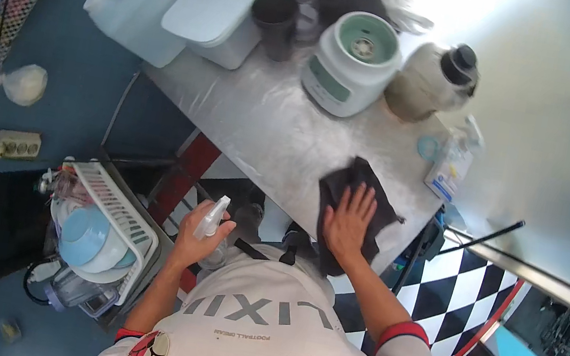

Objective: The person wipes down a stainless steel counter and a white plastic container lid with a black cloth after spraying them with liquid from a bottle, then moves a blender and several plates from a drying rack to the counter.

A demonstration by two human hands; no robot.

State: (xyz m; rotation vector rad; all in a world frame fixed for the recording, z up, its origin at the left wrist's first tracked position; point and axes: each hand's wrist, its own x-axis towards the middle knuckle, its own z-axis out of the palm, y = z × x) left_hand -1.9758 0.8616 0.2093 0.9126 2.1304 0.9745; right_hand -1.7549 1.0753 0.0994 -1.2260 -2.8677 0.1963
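My right hand [349,224] lies flat, fingers stretched, on a black cloth [380,205] spread over the near right part of a metal table [249,121]. Part of the cloth hangs past the table's front edge. In front of my body, left of the cloth and short of the table edge, my left hand [200,234] is wrapped around a spray bottle by its neck. The white spray head [213,216] points up between thumb and fingers. Its clear body is mostly hidden behind the hand and my shirt.
Along the table's back stand a white jug [140,12], a lidded plastic tub [223,3], a dark cup [275,23], a white blender base [351,70] and a capped container [427,86]. A small box [449,171] sits right. A dish rack [116,206] with bowls stands lower left.
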